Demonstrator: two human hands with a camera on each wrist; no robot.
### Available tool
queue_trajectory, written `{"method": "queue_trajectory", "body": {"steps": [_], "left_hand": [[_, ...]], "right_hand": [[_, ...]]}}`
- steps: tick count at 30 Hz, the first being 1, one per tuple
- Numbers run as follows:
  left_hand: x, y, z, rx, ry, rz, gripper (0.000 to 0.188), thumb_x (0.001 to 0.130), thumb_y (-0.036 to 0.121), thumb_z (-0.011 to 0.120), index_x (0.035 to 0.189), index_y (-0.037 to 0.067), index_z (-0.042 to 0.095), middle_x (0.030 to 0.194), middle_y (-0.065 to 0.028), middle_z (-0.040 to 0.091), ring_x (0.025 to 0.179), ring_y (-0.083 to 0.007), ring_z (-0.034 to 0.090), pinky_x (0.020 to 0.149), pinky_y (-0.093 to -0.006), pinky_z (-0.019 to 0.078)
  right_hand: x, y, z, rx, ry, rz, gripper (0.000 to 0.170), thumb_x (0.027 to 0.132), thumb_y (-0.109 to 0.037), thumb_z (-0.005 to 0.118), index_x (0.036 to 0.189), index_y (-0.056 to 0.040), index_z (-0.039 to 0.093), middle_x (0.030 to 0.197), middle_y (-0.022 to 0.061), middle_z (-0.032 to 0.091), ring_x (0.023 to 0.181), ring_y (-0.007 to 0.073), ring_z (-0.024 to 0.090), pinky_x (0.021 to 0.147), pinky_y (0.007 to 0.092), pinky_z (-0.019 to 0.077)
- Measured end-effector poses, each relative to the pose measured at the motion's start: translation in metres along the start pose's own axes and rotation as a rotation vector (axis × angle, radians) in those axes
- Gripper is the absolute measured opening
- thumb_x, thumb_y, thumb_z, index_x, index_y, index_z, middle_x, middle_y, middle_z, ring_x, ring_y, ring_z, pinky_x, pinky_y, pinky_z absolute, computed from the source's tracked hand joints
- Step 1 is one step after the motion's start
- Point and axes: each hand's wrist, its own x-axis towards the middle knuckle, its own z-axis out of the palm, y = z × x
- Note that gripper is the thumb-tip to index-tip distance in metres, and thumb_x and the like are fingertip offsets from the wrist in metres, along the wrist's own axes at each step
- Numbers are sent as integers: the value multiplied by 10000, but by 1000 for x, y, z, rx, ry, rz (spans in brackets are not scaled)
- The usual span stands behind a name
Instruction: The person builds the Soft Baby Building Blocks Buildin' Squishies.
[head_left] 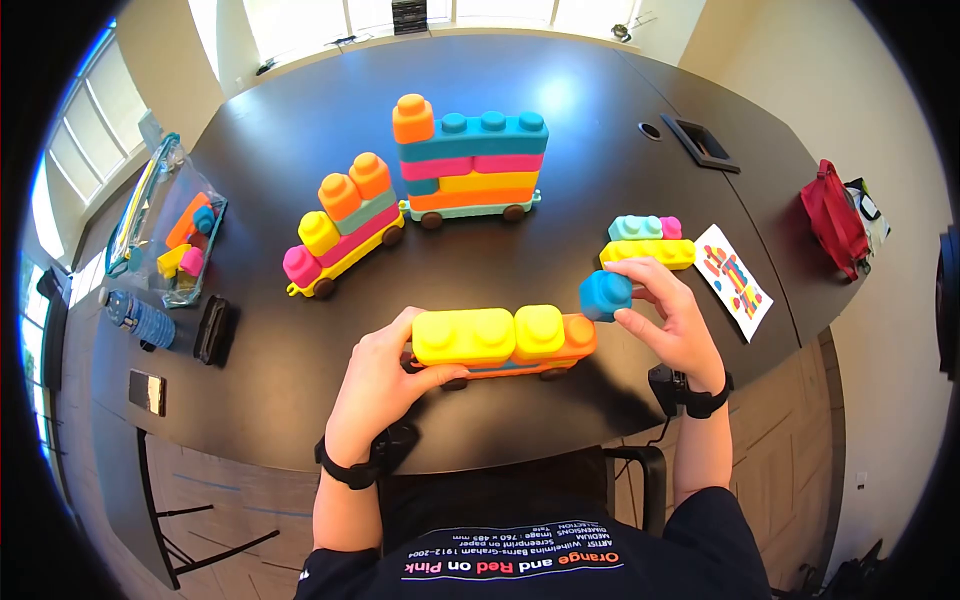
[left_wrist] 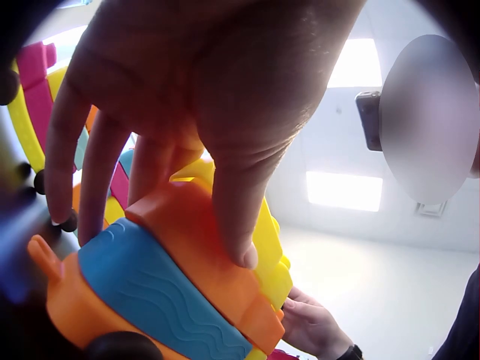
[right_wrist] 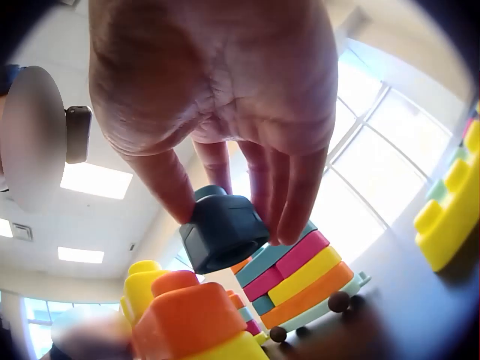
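My left hand [head_left: 375,375] grips the left end of a wheeled block car, thumb along its near side. Yellow blocks [head_left: 463,337] top the car, with an orange block [head_left: 578,335] at its right end. In the left wrist view the thumb presses an orange block [left_wrist: 187,255] above a blue one [left_wrist: 154,281]. My right hand [head_left: 672,320] pinches a small blue block [head_left: 606,295] between thumb and fingers, just above and right of the orange end. The right wrist view shows the blue block [right_wrist: 222,231] apart from the orange stud [right_wrist: 174,282] below it.
Beyond stand a tall block wagon [head_left: 470,165] and a lower one [head_left: 345,235]. Loose yellow and teal blocks [head_left: 648,252] lie at right beside a picture sheet [head_left: 735,285]. On the left are a bag of blocks [head_left: 185,230], a bottle [head_left: 140,318], a black case [head_left: 212,330] and a phone [head_left: 147,392].
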Motion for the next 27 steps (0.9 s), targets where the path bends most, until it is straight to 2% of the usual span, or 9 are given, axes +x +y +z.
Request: {"method": "queue_trajectory", "body": {"steps": [3,5,6,10,18,20,27], "left_hand": [[0,3,0,-10,-3,-21,475,817,232,935,1147,30,659,1021,-132,782,946,-318,768,865,-380,593],[0,4,2,35,-10,-22,479,814,235,937,1149,32,660,1025,-136,782,954,-322,768,862,-384,593],[1,3,3,34,-11,-24,479,814,235,937,1149,32,660,1025,-136,782,954,-322,768,862,-384,593],[0,3,4,34,11,-11,482,809,245,938,1139,31,659,1011,-145,777,944,-336,762,848,-389,590],[1,5,4,45,10,-29,483,808,252,937,1135,33,657,1009,-152,779,962,-352,763,847,-396,589],[0,6,3,70,-2,-56,488,801,175,947,1152,6,653,1061,-122,780,996,-254,767,896,-347,583],[1,8,6,59,21,-47,482,803,166,944,1152,5,652,1060,-118,784,979,-244,769,883,-348,595]], "right_hand": [[-3,2,1,-11,69,3,480,948,-101,771,1406,-30,644,1277,116,680,1151,237,666,1001,374,549],[-4,-2,-1,-26,30,-65,479,935,-108,786,1391,-29,661,1288,131,687,1148,263,667,1003,389,543],[-1,-4,-1,-108,-53,-128,491,923,-121,800,1388,-33,669,1299,141,695,1143,284,667,1001,398,539],[2,-4,11,-72,-147,-111,488,922,-129,803,1383,-42,668,1290,143,704,1127,299,674,991,392,541],[-4,10,17,22,-133,-58,515,920,-107,798,1408,-49,643,1304,136,704,1127,289,683,988,383,543],[-6,10,19,31,-124,-47,513,924,-103,792,1410,-48,640,1307,136,704,1129,287,685,989,381,543],[-5,8,25,28,-73,-50,504,947,-99,770,1427,-45,626,1309,148,706,1161,300,696,1015,395,548]]}}
